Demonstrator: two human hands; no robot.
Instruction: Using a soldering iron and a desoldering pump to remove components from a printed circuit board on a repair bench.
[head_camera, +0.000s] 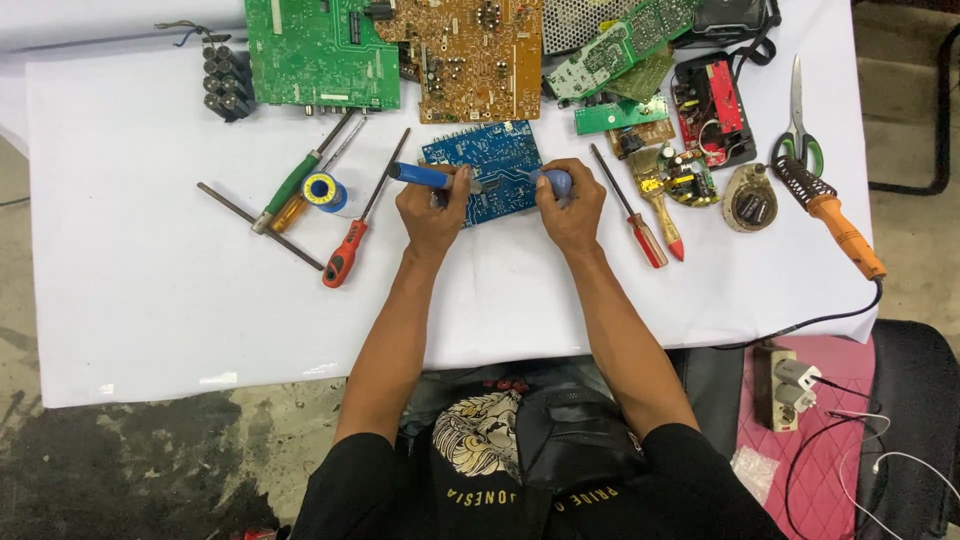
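The blue circuit board (487, 170) lies flat near the middle of the desk (130, 300), toward its far edge. The left hand (432, 212) has its fingers clamped on a blue-handled tool (425, 177); the right hand (570, 208) has its fingers wrapped round a rounded blue handle (556, 181). Both tips meet over the board, so I'd worry a slip could scrape the thin traces, or the loose board could skate on the smooth white cloth. The board looks rigid, glossy and studded with solder points
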